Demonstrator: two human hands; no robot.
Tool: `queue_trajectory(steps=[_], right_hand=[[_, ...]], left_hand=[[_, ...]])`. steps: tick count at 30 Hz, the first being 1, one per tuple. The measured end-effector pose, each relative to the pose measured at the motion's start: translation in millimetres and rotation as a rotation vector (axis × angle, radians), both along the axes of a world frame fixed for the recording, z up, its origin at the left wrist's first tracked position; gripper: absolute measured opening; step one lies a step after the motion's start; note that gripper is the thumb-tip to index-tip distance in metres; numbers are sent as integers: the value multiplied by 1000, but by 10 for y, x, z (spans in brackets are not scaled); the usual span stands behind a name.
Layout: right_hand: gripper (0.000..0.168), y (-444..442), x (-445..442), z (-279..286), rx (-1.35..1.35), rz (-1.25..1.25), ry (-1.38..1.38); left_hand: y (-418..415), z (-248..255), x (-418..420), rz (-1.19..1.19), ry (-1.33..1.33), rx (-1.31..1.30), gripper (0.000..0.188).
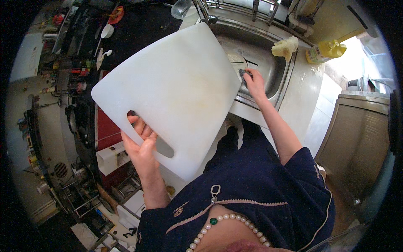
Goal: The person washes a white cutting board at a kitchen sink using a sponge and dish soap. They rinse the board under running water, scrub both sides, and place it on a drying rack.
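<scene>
My left hand (143, 146) grips a large white plastic cutting board (176, 82) through its handle slot, thumb in front and fingers behind. The board is tilted, its far corner reaching up beside the tap. My right hand (254, 82) holds a dark grey scouring pad (244, 76) just past the board's right edge, over the stainless steel sink (267, 67). Whether the pad touches the board cannot be told. A pale round object (236, 60) lies in the sink, partly hidden by the board.
A yellow sponge-like cloth (285, 48) rests on the sink's right rim, with a yellow detergent bottle (326, 53) beyond. The tap (203, 12) stands behind the board's far corner. Further left are a white bowl (107, 31) and a clear bowl (181, 8).
</scene>
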State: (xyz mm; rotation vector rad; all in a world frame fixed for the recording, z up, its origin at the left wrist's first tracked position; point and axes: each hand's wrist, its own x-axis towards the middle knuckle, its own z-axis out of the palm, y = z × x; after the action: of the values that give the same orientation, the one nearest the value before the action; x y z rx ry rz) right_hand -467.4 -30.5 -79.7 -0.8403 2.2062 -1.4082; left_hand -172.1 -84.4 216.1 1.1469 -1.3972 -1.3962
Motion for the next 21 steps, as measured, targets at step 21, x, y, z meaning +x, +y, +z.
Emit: queue_trajectory(steps=[21], right_hand=[[27, -282, 314, -892, 325, -174, 194]], left_hand=[[306, -326, 356, -150, 96, -139, 58]])
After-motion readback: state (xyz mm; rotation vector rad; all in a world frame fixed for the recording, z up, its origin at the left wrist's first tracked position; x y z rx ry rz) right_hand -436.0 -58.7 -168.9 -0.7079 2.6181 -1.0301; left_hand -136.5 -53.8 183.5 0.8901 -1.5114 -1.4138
